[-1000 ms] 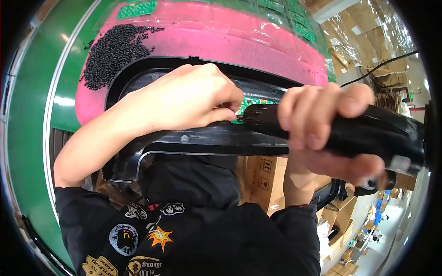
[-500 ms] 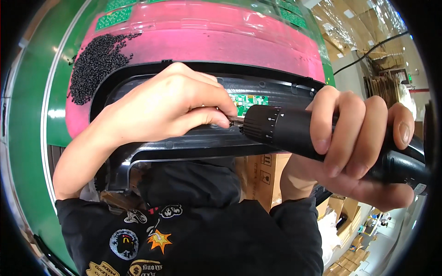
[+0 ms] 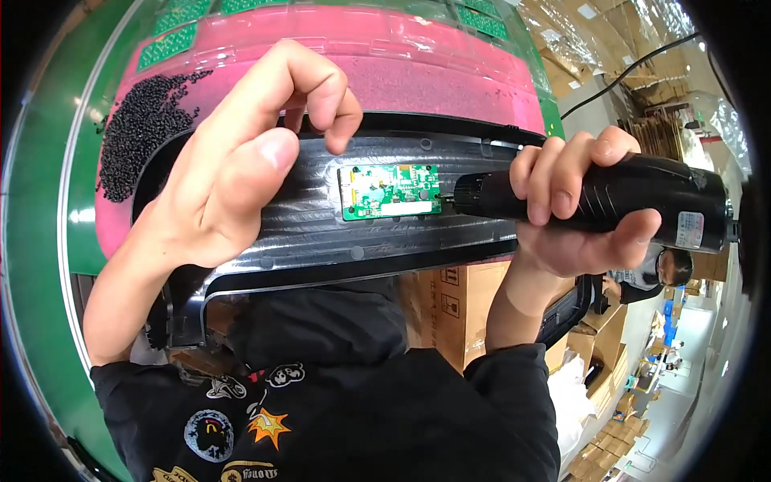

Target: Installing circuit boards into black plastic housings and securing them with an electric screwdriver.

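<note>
My right hand [image 3: 574, 193] is wrapped round a black electric screwdriver [image 3: 642, 197], held nearly level. Its tip meets the right edge of a green circuit board [image 3: 391, 193]; the exact contact is too small to make out. That board lies inside a long black plastic housing [image 3: 309, 229] with raised walls. Over the housing's left part hovers my left hand [image 3: 233, 169], thumb and bent fingers apart, with nothing visible between them. The left hand is clear of the board.
Many small black screws [image 3: 140, 132] lie heaped on the pink mat [image 3: 450, 92] at the left. Clear plastic trays with green boards [image 3: 167, 46] stand at the back. A cardboard box [image 3: 450, 309] is below the housing. Another person [image 3: 650, 273] is at the far right.
My left hand has let go at the screwdriver's tip and moved up and left, its fingers parting. The screwdriver's tip has shifted slightly right, and the whole board shows now.
</note>
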`<state>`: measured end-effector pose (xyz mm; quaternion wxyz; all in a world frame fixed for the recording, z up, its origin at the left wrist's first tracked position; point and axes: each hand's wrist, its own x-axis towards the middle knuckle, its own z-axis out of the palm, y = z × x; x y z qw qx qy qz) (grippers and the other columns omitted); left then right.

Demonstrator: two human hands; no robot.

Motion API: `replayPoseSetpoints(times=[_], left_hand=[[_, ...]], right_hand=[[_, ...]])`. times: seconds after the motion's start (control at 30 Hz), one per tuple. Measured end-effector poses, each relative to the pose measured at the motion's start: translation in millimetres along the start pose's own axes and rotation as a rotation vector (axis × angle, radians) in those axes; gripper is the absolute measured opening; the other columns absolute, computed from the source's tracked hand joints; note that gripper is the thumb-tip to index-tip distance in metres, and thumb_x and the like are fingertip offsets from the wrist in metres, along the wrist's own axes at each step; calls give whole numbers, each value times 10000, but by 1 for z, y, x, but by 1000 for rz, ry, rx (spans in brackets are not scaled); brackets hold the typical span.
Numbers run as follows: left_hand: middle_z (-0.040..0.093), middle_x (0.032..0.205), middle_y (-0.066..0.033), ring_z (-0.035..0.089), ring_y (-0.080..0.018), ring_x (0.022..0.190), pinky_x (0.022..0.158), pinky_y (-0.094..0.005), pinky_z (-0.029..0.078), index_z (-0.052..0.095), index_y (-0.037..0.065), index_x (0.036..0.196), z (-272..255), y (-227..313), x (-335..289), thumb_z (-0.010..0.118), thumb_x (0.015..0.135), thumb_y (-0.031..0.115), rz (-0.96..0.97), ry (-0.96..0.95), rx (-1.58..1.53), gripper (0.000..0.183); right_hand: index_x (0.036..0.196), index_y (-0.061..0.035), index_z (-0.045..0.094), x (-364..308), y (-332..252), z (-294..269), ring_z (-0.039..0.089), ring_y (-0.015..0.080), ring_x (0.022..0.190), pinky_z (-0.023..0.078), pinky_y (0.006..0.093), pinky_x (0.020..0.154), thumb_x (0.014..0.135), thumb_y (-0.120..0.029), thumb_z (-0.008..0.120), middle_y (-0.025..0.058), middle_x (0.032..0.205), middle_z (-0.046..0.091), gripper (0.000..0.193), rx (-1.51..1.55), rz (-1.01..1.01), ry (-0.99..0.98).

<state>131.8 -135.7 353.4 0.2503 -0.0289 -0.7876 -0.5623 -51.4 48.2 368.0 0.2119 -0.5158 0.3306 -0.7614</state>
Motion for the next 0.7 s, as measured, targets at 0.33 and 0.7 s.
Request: replayPoseSetpoints(times=[0.33, 0.7], left_hand=[[498, 849, -92, 449, -142, 766, 777, -293, 373, 396, 39, 936, -1, 1, 0, 377, 932, 372, -13, -21, 72, 333], [500, 902, -103, 453, -146, 774, 768, -285, 391, 427, 14, 988, -7, 7, -2, 427, 939, 240, -35, -38, 119, 231]], right_hand=[[1070, -47, 493, -3, 4, -5, 407, 102, 442, 349, 271, 468, 849, -615, 557, -5, 619, 459, 613, -28, -2, -18], [1074, -53, 496, -1, 8, -2, 407, 101, 448, 349, 283, 479, 845, -609, 572, -7, 618, 463, 607, -23, 68, -13]])
